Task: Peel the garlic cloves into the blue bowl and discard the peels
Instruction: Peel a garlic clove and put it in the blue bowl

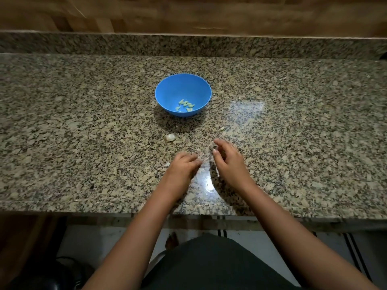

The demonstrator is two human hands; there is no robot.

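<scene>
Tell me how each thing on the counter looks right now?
Round blue plastic bowl: upright, holding peeled cloves.
Pale peeled garlic cloves: piled inside the bowl.
Whitish garlic piece: lying on the counter, apart from the bowl.
Left hand: fingers curled, blurred.
Right hand: fingers bent, blurred.

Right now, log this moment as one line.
bowl: peeled cloves inside | left hand, right hand: over counter | loose clove: counter

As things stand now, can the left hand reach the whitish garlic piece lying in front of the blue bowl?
Probably yes. The garlic piece lies on bare counter just beyond the left hand, with nothing between them; the blue bowl sits farther back.
</scene>
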